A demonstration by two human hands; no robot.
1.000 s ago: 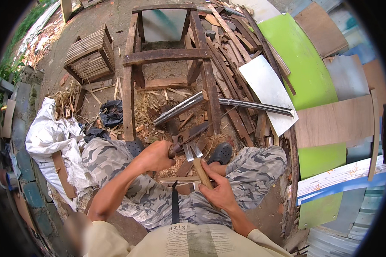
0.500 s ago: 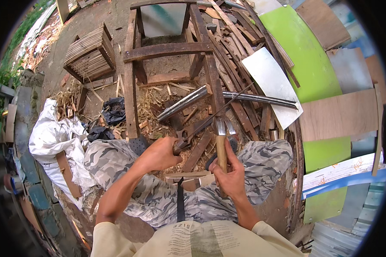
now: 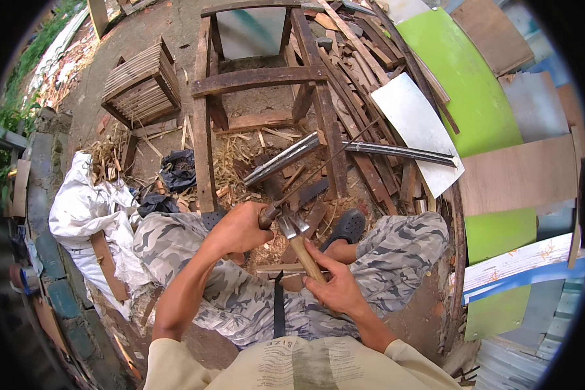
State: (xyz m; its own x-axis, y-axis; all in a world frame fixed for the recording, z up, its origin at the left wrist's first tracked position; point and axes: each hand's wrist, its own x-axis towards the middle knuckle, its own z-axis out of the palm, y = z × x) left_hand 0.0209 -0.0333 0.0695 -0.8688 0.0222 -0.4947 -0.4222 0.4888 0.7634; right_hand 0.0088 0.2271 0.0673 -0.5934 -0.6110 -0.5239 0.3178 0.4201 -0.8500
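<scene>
My left hand [image 3: 244, 227] is closed round the wooden handle of a handsaw [image 3: 294, 192]. Its long narrow blade points up and to the right, seen almost edge-on. In my right hand [image 3: 339, 286] is a claw hammer [image 3: 307, 260], gripped by its pale wooden handle. The hammer's metal head lies close to the saw, just below where blade and handle join; I cannot tell whether they touch. Beyond both hands stands a dark wooden frame [image 3: 260, 80], like a chair or stool frame. A metal-faced bar [image 3: 400, 153] and a second one [image 3: 283, 159] lie by its right leg.
Scrap wood [image 3: 364, 58] is heaped at the right, beside a white sheet [image 3: 413, 133] and green panels [image 3: 465, 84]. A slatted wooden crate [image 3: 142, 83] sits far left. White sacking [image 3: 91, 201] lies by my left knee, near black plastic [image 3: 177, 170]. Shavings litter the ground.
The hammer head has swung left and down toward the saw handle, its handle now slanting. The saw blade has turned edge-on. My left hand has shifted slightly.
</scene>
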